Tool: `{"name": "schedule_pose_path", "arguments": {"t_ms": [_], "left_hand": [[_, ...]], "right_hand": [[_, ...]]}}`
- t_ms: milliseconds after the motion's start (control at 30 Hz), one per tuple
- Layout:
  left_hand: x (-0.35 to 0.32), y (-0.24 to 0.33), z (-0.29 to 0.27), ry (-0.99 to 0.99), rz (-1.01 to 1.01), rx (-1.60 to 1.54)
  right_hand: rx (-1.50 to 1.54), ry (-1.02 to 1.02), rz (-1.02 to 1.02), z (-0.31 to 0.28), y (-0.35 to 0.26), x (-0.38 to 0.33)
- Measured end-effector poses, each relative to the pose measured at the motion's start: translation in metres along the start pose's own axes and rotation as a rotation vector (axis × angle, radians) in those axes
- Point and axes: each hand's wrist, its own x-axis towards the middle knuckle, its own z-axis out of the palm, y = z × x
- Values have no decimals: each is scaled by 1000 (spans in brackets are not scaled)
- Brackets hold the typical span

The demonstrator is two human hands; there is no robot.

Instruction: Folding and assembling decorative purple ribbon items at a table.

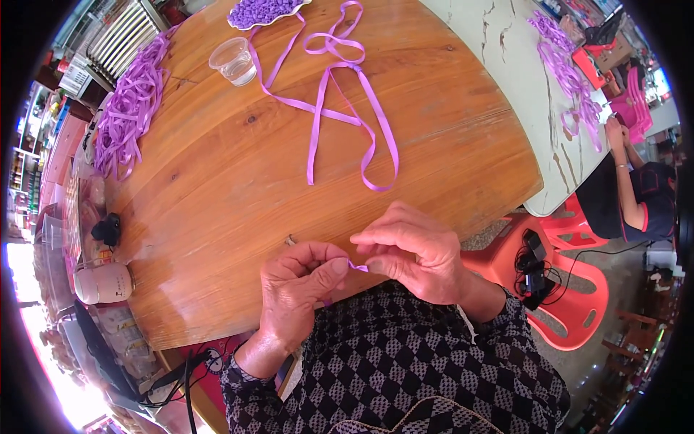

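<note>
Close to our body, we are pinching a short piece of purple ribbon (357,267) between both hands at the near edge of the round wooden table (217,188). Our left hand (300,289) is curling into a loose fist, thumb pressing one end of the piece against the forefinger; our right hand (416,253) is nipping the other end with thumb and forefinger while the remaining fingers are fanning out flat. The piece is showing as only a small, glossy, flat sliver in the gap between our fingertips. Farther out, a long satin ribbon strip (340,101) is lying in loose loops and crossings on the warm, grained, varnished boards. A clear plastic cup (234,61) is standing beside it, and a tangled heap of purple ribbon (130,108) is spilling over the table's left rim. At the far edge a tray of small purple pieces (264,11) is sitting. To the right, a red plastic stool (571,282) is standing on the floor, and another person (636,188) is working at a pale, cracked table (520,87).
</note>
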Motion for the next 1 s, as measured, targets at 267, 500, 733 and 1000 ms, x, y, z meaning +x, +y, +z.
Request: {"name": "schedule_pose_path", "arguments": {"t_ms": [267,500,733,1000], "left_hand": [[-4,-1,11,45,91,-61],[-5,0,2,-72,45,-98],[-3,5,-1,-134,-3,-20],[-1,0,-2,-98,-28,60]], "right_hand": [[-81,49,-112,10,-6,3],[-131,27,-197,7,1,3],[-123,-2,-252,4,3,3],[4,-11,-136,-2,4,0]]}}
